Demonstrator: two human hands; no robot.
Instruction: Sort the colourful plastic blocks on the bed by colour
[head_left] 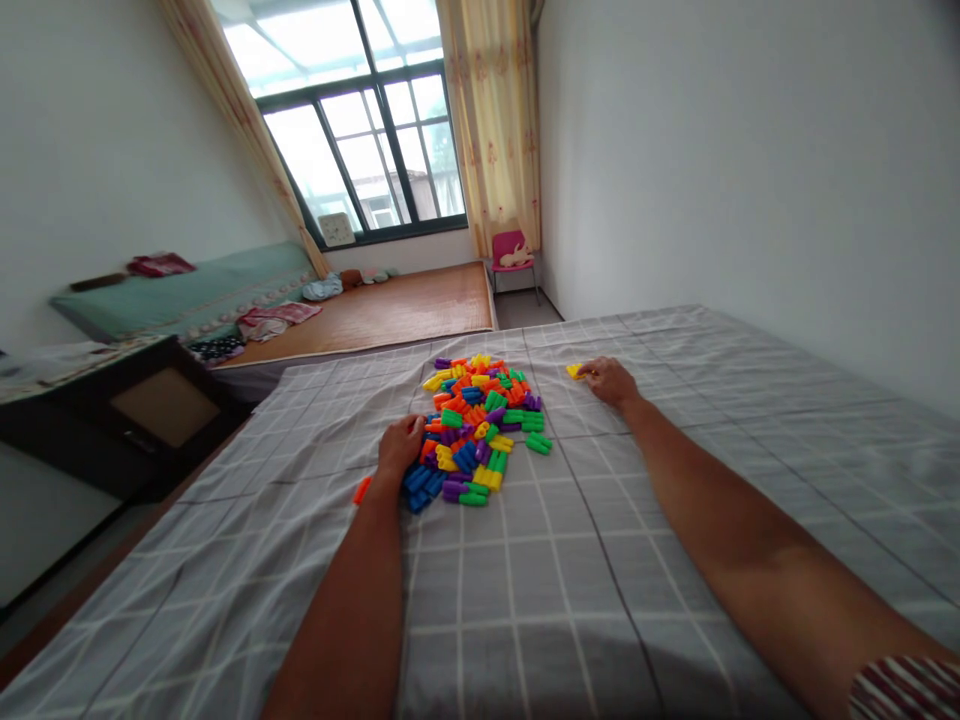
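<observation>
A heap of plastic building blocks (472,395) in orange, yellow, green, blue and purple lies on a grey checked sheet (525,600). At the heap's left edge is my left hand (401,443), its fingers bent against the blocks; what they grip, if anything, is hidden. To the right of the heap, my right hand (611,381) pinches a yellow block (576,371) low over the sheet. A green block (538,443) lies just off the heap's right side. Partly behind my left wrist sits an orange block (362,490).
Beyond the sheet stands a bed with a brown mat (405,310) and a pale green headboard (247,270). A dark cabinet (97,440) is at the left. A pink chair (511,248) stands by the curtain (495,130). A white wall (750,170) runs along the right.
</observation>
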